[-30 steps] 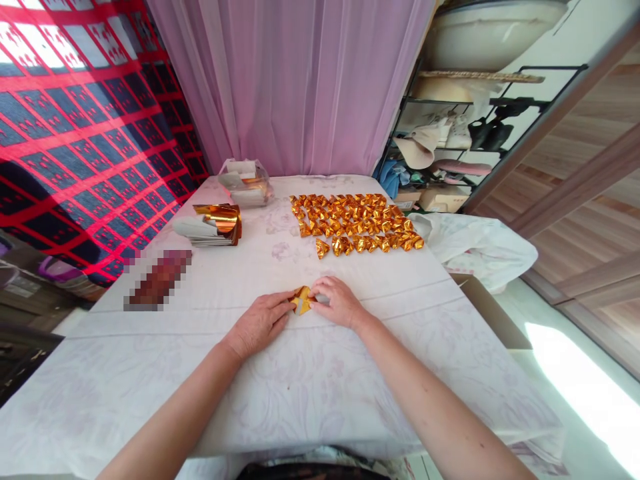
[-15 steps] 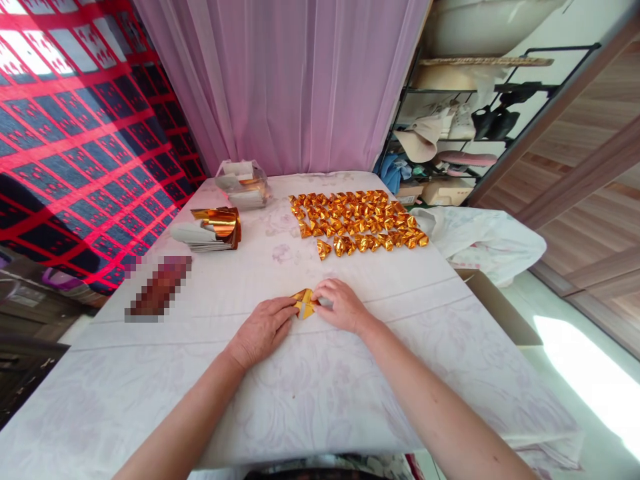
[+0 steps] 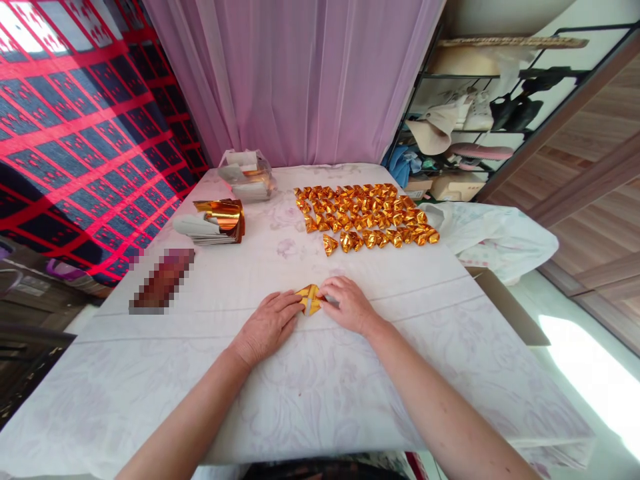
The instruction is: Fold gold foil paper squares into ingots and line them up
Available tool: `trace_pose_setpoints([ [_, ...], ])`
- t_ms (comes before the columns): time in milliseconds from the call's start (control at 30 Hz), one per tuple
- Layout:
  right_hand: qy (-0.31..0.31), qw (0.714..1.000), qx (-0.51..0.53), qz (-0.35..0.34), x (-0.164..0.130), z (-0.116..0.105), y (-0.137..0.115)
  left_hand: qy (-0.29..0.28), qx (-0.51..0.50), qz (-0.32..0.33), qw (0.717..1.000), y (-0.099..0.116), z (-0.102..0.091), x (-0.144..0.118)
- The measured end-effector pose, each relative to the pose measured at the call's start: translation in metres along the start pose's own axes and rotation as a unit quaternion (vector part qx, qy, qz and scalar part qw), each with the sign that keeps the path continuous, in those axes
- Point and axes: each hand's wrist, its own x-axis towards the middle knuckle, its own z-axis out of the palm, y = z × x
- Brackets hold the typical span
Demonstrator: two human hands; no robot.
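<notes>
A small gold foil paper, folded to a diamond shape with a pale strip of its underside showing, lies on the table between my hands. My left hand holds its left corner, fingers together and their tips on the paper. At the right corner, my right hand pinches the paper between thumb and curled fingers. Beyond them, several rows of folded gold foil pieces stand on the cloth, and one folded piece sits at the left end of the nearest row.
A stack of gold and white paper sheets lies at the left, with a clear plastic bag of paper behind it. Near the left edge is a blurred-out reddish object. A cardboard box and white bag stand off the right edge.
The view has shifted slightly, so everything sits a little further right. Both hands stay on the foil paper, whose folded shape looks nearly the same.
</notes>
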Motion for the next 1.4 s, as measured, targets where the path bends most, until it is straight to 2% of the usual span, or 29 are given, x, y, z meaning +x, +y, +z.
trace_pose_setpoints([
  [367, -0.014, 1.0, -0.016, -0.015, -0.002, -0.003, -0.003, 0.014, 0.018, -0.005, 1.0, 0.002, 0.0, 0.0],
  [567, -0.023, 0.999, -0.027, -0.023, -0.004, -0.008, -0.008, 0.003, 0.015, 0.003, 1.0, -0.001, 0.003, -0.002],
  [800, -0.011, 0.996, -0.064, -0.059, -0.007, -0.006, -0.017, 0.003, 0.018, 0.011, 1.0, -0.002, 0.004, -0.002],
  [1200, -0.025, 0.996, -0.063, -0.066, -0.01, -0.009, -0.02, 0.006, -0.024, 0.074, 0.997, -0.016, -0.011, 0.025],
  [1400, -0.026, 0.997, -0.051, -0.06, -0.008, -0.009, -0.02, 0.031, 0.007, 0.108, 0.994, -0.012, -0.012, 0.031],
])
